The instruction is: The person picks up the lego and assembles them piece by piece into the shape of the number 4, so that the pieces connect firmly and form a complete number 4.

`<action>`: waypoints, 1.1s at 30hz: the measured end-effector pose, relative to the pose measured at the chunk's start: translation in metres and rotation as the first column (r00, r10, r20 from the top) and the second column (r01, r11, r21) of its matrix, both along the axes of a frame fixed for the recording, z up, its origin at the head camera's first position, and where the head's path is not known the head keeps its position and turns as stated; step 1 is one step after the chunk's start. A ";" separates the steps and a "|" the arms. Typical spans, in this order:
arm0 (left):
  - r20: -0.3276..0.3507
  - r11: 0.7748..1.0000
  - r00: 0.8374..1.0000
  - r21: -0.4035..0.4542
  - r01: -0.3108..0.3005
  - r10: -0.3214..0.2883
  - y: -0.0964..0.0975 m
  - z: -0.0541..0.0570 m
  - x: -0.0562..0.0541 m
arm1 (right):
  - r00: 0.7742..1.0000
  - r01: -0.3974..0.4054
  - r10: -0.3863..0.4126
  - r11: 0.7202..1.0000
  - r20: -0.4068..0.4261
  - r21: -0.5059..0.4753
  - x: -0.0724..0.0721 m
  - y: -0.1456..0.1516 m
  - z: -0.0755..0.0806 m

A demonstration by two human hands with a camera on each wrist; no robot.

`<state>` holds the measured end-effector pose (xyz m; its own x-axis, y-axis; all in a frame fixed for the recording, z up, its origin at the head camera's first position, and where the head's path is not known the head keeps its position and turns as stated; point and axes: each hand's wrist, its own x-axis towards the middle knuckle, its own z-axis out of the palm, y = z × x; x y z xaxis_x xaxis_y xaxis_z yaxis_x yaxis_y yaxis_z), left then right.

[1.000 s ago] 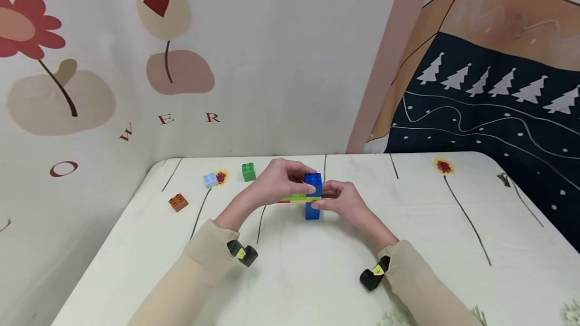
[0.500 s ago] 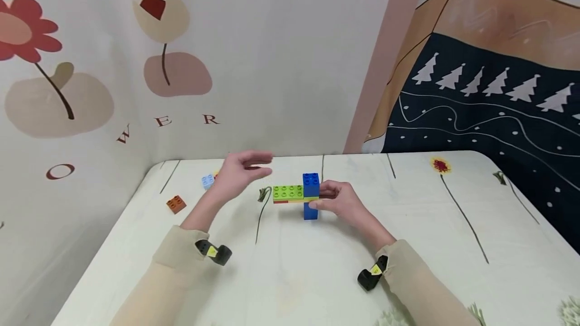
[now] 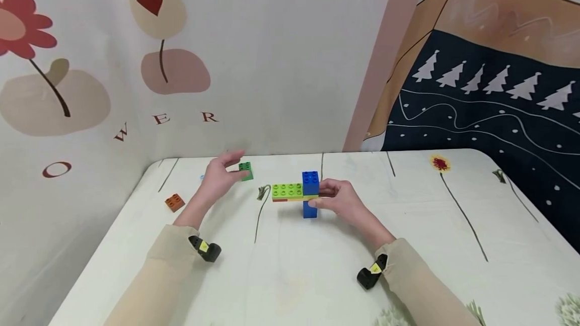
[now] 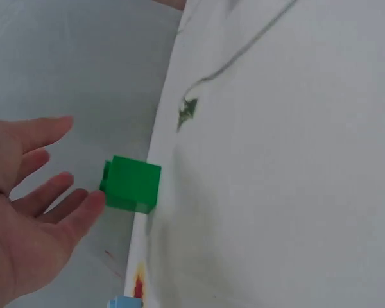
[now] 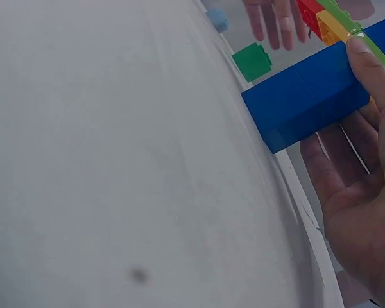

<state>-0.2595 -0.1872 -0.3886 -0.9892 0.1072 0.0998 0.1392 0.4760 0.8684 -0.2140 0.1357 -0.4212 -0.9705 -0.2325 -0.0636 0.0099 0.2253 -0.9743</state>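
Observation:
My right hand (image 3: 345, 200) grips a built piece of toy building bricks at its right side, thumb in front. A blue brick (image 3: 310, 183) tops it, a long lime green brick (image 3: 287, 190) juts left, and blue bricks (image 5: 301, 96) form the leg below. Under the lime brick, the right wrist view shows a yellow brick (image 5: 333, 27) and a red brick (image 5: 310, 10). My left hand (image 3: 217, 180) is raised over the table, fingers spread and holding nothing. Just beyond its thumb stands a green brick (image 3: 245, 171); in the left wrist view that green brick (image 4: 132, 184) appears beside the fingertips.
An orange-brown brick (image 3: 174, 202) lies on the table's left side. A light blue brick (image 4: 125, 302) is mostly hidden behind my left hand in the head view. The tabletop (image 3: 281, 265) has a printed flower cloth, and a printed curtain (image 3: 272, 64) hangs behind its far edge.
My left hand has let go of the top blue brick and moved left, off the built piece, to beside the green brick. My right hand keeps its hold, nearly still.

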 end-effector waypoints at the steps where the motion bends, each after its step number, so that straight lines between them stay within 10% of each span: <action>1: 0.013 1.000 1.000 -0.026 0.016 -0.016 0.000 -0.002 -0.002 | 1.000 0.000 0.000 1.000 0.000 -0.001 0.000 0.000 0.000; 33: 0.027 0.992 1.000 -0.126 0.016 -0.012 0.002 -0.028 -0.018 | 0.996 -0.072 0.071 0.997 -0.047 -0.016 0.002 0.002 0.004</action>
